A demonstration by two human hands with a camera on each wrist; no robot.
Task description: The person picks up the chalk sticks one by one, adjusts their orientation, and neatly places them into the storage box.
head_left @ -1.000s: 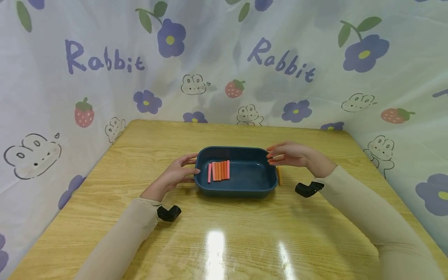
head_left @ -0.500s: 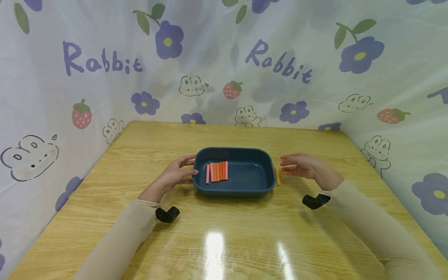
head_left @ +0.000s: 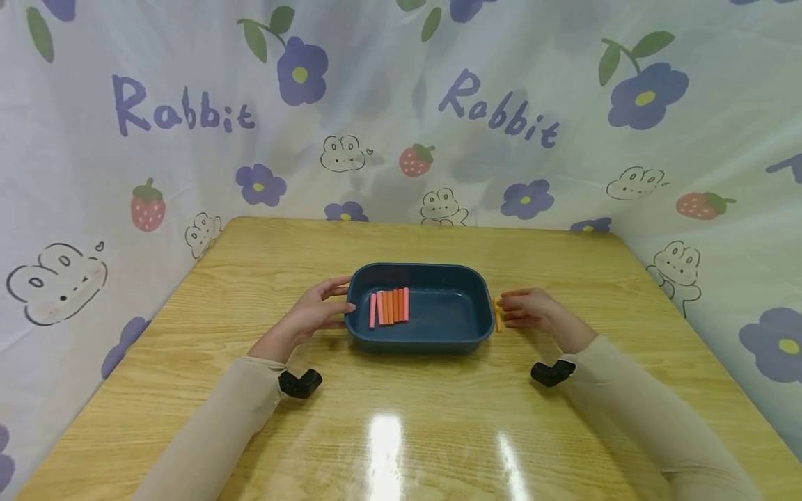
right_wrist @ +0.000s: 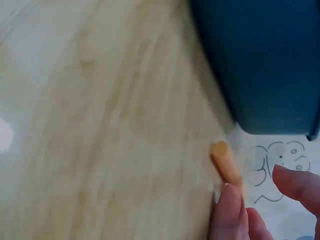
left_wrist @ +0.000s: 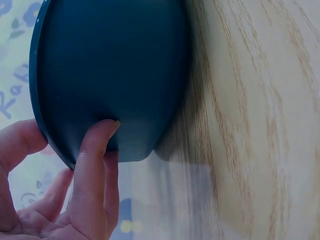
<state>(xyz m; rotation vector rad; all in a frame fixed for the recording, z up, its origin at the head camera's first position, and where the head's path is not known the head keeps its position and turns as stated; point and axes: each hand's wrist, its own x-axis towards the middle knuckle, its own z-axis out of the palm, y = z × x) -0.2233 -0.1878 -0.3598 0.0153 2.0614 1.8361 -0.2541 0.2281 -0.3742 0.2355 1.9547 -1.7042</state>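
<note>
A dark blue rectangular tub [head_left: 464,346] stands on the table. My left hand [head_left: 315,306] holds its left end; in the left wrist view the thumb [left_wrist: 92,165] lies against the tub wall, other fingers behind the rim. Inside, at the left, several pink and orange chalk sticks [head_left: 392,307] lie side by side. One more orange chalk stick [right_wrist: 225,160] lies on the table just outside the tub's right end. My right hand [head_left: 529,311] is at this stick; in the right wrist view the fingertips [right_wrist: 230,207] overlap its far part, while the thumb [right_wrist: 295,185] stays apart.
The wooden table [head_left: 282,445] reaches back to a white curtain [head_left: 388,76] printed with rabbits, flowers and strawberries. Black wrist camera mounts [head_left: 301,383] stick out below both wrists.
My right hand has left the tub's right rim, moved out to the right and down, then come back left to the loose orange chalk stick. The left hand stays on the tub.
</note>
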